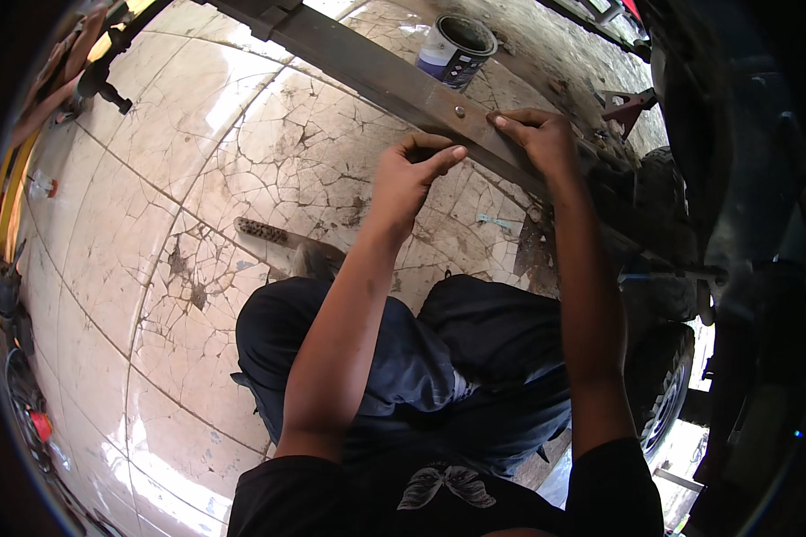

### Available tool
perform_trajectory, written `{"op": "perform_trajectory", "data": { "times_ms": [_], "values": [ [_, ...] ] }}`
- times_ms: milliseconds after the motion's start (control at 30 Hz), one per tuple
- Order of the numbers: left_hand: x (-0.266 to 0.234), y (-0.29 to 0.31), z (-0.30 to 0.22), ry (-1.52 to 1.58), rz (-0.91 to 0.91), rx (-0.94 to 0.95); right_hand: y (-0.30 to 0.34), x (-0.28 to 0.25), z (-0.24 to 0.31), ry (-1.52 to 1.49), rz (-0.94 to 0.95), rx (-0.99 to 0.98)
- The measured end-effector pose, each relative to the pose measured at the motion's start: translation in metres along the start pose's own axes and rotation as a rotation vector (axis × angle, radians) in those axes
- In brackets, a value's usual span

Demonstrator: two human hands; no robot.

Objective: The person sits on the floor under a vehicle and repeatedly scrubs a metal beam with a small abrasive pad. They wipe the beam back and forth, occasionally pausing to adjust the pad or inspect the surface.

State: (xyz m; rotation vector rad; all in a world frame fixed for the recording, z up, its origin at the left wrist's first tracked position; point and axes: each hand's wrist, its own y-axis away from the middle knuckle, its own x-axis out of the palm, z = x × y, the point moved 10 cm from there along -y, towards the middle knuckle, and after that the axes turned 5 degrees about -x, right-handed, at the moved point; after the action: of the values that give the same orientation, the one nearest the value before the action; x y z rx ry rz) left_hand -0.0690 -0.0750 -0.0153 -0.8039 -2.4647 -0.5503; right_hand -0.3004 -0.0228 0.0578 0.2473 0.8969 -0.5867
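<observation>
A long dark metal beam (367, 76) runs across in front of me, from the upper left toward the right. A small round bolt head (459, 111) stands on its upper face. My right hand (546, 139) is at the beam just right of the bolt head, thumb and fingertips drawn together at the metal. Whatever it pinches, if anything, is hidden. My left hand (410, 170) is in front of the beam's near side, its fingers curled and the thumb pointing right toward the beam. Its fingers are closed, and I cannot make out anything between them.
An open paint can (457, 52) stands behind the beam. A wheel (670, 394) and dark vehicle parts fill the right side. A red stand (631, 109) is at the far right. My sandalled foot (309, 259) rests on cracked floor tiles (179, 259). Another person's arm (49, 112) shows at far left.
</observation>
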Motion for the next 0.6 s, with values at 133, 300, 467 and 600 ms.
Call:
{"op": "perform_trajectory", "data": {
  "times_ms": [133, 300, 467, 600],
  "values": [
    [-0.006, -0.004, 0.010, -0.048, -0.038, -0.033, -0.014, 0.023, 0.032, -0.006, -0.015, -0.076],
    [-0.011, -0.008, 0.014, -0.046, -0.048, -0.052, -0.026, 0.049, 0.084, 0.004, 0.017, -0.069],
    [-0.022, -0.005, 0.015, -0.025, -0.108, -0.096, -0.006, 0.030, 0.060, 0.024, -0.032, -0.154],
    [-0.020, -0.009, 0.015, -0.007, -0.125, -0.118, 0.026, -0.003, 0.027, 0.033, -0.128, -0.095]
  ]
}}
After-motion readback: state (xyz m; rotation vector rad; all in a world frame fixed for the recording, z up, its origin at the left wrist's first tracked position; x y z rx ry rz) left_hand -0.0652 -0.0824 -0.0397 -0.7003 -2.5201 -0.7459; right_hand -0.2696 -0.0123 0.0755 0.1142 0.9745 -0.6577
